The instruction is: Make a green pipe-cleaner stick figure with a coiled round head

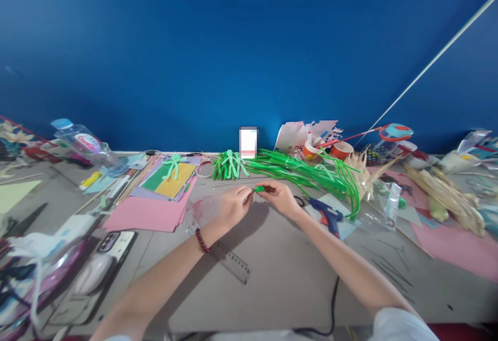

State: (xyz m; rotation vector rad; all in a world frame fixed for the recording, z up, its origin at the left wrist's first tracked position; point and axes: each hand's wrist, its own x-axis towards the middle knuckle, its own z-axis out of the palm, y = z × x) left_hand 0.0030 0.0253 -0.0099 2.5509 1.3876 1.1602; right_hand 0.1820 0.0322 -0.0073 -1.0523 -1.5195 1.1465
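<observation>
A small coiled green pipe cleaner (259,189) is between my hands, just above the table. My right hand (282,199) pinches it from the right with thumb and fingers. From the other side, my left hand (234,207), a dark red bead bracelet at its wrist, is closed with its fingertips at the left end of the piece. Behind them stand several finished green pipe cleaner figures (229,164), beside a long bundle of green pipe cleaners (311,172). Another pale green figure (171,166) lies on coloured sheets to the left.
A metal ruler (232,263) lies below my left wrist. A blue glue gun (327,213) rests right of my right hand, with a black cable (334,304) nearer me. Pink paper (148,214), a phone (116,242) and a plastic bottle (78,136) are left; gloves (451,195) lie right.
</observation>
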